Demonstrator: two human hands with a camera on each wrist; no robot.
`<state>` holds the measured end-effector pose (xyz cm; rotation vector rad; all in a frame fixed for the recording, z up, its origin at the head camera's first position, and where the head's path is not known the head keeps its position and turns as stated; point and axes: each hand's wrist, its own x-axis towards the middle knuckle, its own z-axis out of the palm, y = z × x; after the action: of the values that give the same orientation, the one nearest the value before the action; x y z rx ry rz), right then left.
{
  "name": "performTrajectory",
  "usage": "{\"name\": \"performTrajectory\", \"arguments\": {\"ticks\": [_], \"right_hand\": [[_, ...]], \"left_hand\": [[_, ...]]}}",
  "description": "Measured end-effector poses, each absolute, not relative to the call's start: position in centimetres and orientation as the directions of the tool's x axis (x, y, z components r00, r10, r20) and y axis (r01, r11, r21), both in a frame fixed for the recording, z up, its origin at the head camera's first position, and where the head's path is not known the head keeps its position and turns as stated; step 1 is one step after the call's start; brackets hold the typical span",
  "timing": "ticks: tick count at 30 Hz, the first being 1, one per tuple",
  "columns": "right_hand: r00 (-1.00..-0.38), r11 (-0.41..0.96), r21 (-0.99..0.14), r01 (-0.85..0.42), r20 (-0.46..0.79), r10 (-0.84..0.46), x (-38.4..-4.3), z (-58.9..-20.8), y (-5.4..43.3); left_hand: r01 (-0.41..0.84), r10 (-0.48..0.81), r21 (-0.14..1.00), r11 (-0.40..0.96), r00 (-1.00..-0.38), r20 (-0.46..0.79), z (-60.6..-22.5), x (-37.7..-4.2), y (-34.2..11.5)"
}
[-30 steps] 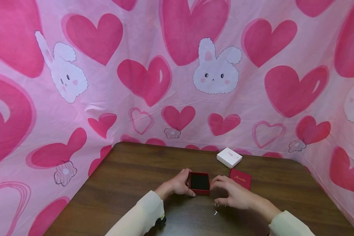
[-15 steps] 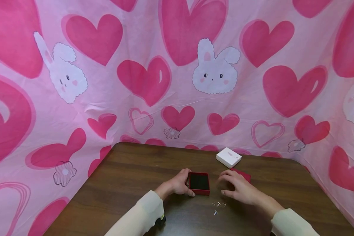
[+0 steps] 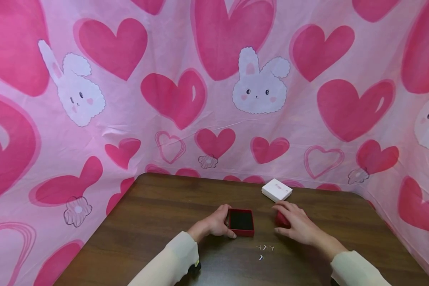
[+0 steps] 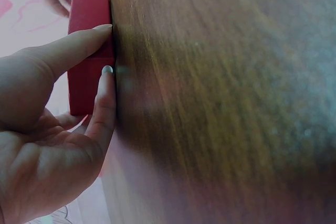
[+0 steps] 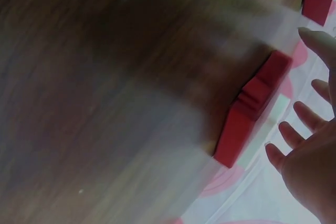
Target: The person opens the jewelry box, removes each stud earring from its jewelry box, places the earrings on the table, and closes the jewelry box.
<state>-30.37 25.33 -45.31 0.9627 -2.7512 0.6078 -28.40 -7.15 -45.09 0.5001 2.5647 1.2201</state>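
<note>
My left hand (image 3: 216, 223) grips the left side of a small red jewelry box base (image 3: 242, 233) with a black pad inside. In the left wrist view, thumb and fingers lie against the red wall of the box (image 4: 88, 14). My right hand (image 3: 300, 226) is over the red box lid (image 3: 281, 219), largely covering it in the head view. From the right wrist, its fingers (image 5: 307, 116) show spread and apart from the lid (image 5: 239, 129). Several tiny T-shaped metallic pieces (image 3: 265, 247) lie on the table between the hands, with one (image 3: 261, 257) nearer the front.
A white box (image 3: 277, 190) with small lettering stands at the back, beyond the red lid. The brown wooden table (image 3: 178, 194) ends at a pink fabric backdrop (image 3: 186, 159) with hearts and rabbits. A small black object (image 3: 194, 268) shows by the left sleeve.
My right hand has moved away from the red base, rightward to over the lid. The tiny metallic pieces it partly covered now show fully. My left hand keeps its hold.
</note>
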Motion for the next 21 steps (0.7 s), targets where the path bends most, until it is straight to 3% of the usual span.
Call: {"name": "performTrajectory", "arguments": {"ticks": [7, 21], "right_hand": [[-0.822, 0.757, -0.323, -0.568, 0.255, -0.508, -31.1, -45.7, 26.5], [-0.898, 0.837, -0.334, -0.434, 0.087, -0.430, -31.6, -45.8, 27.3]], "left_hand": [[0.194, 0.410, 0.782, 0.592, -0.908, -0.085, -45.1, -28.4, -7.1], [0.186, 0.403, 0.783, 0.593, -0.911, -0.089, -45.2, -28.4, -7.1]]}}
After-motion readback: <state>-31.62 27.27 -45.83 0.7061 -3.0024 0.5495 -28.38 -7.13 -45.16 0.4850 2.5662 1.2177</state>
